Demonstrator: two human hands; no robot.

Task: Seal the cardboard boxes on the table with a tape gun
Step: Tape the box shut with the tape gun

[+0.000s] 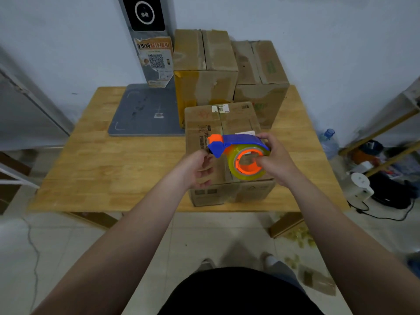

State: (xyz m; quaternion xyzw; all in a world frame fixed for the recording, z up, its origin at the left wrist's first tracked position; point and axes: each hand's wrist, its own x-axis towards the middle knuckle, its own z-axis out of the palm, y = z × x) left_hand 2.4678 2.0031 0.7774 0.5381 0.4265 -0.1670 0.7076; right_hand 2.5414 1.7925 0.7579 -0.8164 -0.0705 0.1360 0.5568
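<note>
Grip of our right hand (pixel 272 160) curls round blue-and-orange plastic tape gun (pixel 236 148) with clear tape roll, thumb at roll's orange hub. We hold gun just above closed brown cardboard box (pixel 227 123) at near edge of light wooden table (pixel 113 160). Our left hand (pixel 200 165) is curled at gun's blue nose; whether it pinches tape, we cannot tell. Two taller cardboard boxes (pixel 204 64) stand behind.

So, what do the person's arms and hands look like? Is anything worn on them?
The left arm and right arm are bare, with no sleeves in view. The left hand and right hand wear no gloves; no watch, ring or bracelet is visible.
</note>
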